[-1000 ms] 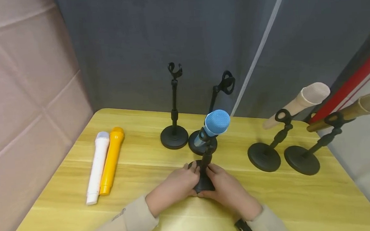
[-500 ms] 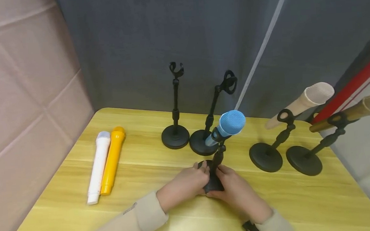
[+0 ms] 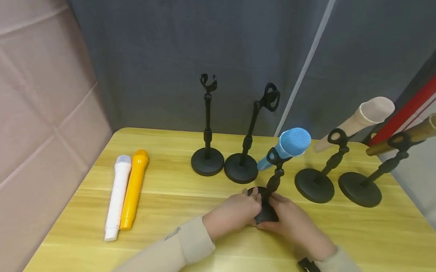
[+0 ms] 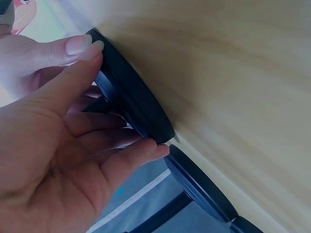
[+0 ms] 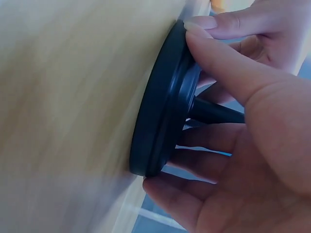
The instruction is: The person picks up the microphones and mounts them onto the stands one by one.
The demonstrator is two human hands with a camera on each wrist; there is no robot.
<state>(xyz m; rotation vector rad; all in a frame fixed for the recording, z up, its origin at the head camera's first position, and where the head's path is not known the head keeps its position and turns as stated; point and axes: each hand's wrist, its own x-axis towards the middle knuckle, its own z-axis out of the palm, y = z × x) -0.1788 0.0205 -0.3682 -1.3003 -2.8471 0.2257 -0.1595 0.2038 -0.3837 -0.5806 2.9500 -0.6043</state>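
Observation:
In the head view, a black desktop microphone stand [image 3: 274, 183] stands at the front middle of the table, tilted in its upper part. A blue microphone [image 3: 292, 142] sits in its clip, head up to the right. My left hand [image 3: 235, 214] grips the left side of the round base and my right hand [image 3: 297, 224] grips the right side. Both wrist views show thumbs on the near rim of the base [image 4: 136, 97] and fingers around its far edge. The base lies flat or almost flat on the wood; I cannot tell which.
Two bare microphone stands, one left [image 3: 207, 161] and one right [image 3: 241, 168], are behind the hands. To the right, stands hold a beige microphone [image 3: 366, 116] and a gold microphone [image 3: 431, 127]. A white microphone [image 3: 117, 198] and a yellow microphone [image 3: 134, 191] lie at the left.
Both hands have moved to the right with the gripped stand and its blue microphone, away from the bare stands and towards the two filled ones. The other stands and microphones stay put.

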